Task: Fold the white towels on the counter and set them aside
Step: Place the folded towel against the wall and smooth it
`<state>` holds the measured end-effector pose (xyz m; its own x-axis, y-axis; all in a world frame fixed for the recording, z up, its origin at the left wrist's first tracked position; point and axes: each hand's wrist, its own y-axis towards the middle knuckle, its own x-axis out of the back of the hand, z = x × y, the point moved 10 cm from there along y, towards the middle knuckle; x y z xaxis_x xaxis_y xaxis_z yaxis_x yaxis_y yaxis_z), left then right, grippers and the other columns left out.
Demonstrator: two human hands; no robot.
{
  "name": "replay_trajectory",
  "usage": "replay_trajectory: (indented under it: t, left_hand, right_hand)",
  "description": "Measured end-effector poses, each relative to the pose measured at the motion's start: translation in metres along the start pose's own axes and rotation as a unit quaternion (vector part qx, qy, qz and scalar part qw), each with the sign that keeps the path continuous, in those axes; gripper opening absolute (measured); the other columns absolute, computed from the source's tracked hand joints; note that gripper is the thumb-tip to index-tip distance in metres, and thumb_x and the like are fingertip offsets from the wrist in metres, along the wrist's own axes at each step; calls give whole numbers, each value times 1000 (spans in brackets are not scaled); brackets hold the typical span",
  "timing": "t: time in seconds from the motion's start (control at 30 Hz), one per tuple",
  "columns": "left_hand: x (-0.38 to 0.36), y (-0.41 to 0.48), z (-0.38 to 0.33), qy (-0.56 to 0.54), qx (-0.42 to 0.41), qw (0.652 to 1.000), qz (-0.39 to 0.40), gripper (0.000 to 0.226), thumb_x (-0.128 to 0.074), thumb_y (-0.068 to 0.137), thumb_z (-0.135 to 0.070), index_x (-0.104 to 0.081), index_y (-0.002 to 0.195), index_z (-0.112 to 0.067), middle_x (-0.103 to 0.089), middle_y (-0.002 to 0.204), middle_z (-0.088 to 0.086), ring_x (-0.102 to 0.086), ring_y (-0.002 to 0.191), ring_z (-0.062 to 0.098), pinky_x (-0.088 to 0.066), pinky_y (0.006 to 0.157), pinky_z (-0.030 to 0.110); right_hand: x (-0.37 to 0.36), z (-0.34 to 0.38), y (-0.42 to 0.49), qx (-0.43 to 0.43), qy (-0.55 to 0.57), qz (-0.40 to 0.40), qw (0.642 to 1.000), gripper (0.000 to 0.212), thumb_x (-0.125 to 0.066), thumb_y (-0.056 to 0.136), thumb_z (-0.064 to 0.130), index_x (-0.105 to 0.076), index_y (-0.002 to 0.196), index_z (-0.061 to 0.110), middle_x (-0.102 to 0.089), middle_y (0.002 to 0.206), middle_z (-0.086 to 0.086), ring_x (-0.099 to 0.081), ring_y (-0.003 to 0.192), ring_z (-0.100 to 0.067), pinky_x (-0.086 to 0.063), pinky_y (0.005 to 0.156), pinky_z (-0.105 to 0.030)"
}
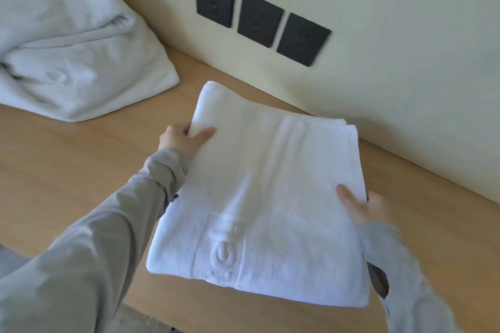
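A folded white towel with an embossed emblem near its front edge is held over the wooden counter. My left hand grips its far left edge, thumb on top and fingers underneath. My right hand grips the right edge the same way, thumb lying on the cloth. Whether the towel touches the counter is unclear. A second white towel lies in a crumpled heap at the counter's far left.
A cream wall runs along the back of the counter and carries three dark socket plates. The counter's front edge crosses the bottom of the view, with grey floor below at the lower left.
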<state>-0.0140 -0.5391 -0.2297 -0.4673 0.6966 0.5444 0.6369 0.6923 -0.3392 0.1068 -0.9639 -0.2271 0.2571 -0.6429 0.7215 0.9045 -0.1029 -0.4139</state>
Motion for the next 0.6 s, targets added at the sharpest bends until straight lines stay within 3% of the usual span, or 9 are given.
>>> replay_trajectory:
  t: [0.07,0.13,0.23,0.3,0.37,0.43,0.6]
  left_hand:
    - [-30,9,-5,44,-9,999,19,32,-63,83,-42,-64,105,-19,-62,92,3,-55,90,27,-41,72,30]
    - [-49,5,-5,114,-31,993,11,46,-58,89,-34,-49,129,-14,-50,124,15,-47,114,35,-39,91,38]
    - [-76,-32,-19,254,-148,956,-17,66,-42,93,-47,-19,148,-18,-22,153,9,-24,138,30,-21,111,41]
    - [-107,-72,-21,338,-235,911,18,71,-18,90,-61,0,150,-26,1,159,-1,-1,146,21,-2,117,40]
    - [-127,-102,-3,394,-262,879,60,73,2,84,-67,16,146,-30,16,157,-5,14,144,16,7,118,40]
    - [-130,-114,21,412,-255,872,78,73,8,81,-69,23,143,-33,22,155,-7,20,142,13,8,118,40]
    - [-129,-113,29,428,-262,863,60,71,10,80,-68,23,143,-35,25,152,-11,22,141,10,12,116,37]
  right_hand:
    - [-4,-31,2,-43,-19,1,999,53,-65,79,48,-59,104,2,-65,103,-17,-62,93,-34,-51,84,-43]
    - [-7,-45,1,-40,-108,-14,993,59,-62,84,42,-49,120,-3,-55,120,-22,-54,107,-37,-44,90,-42]
    - [-24,-14,-19,131,-183,-58,973,69,-55,90,36,-25,143,3,-26,150,-18,-28,135,-34,-23,109,-40]
    - [-62,12,-46,284,-242,-17,927,66,-41,95,41,-10,149,17,0,156,3,1,146,-22,0,116,-39]
    - [-98,14,-66,361,-299,35,883,64,-28,96,47,0,148,23,16,151,11,19,142,-15,15,113,-40]
    - [-113,0,-72,373,-338,50,862,63,-19,95,50,6,147,23,19,152,11,18,143,-14,16,115,-41]
    - [-109,-5,-73,390,-310,31,866,63,-18,93,47,-9,148,18,-3,157,4,0,146,-16,3,117,-43]
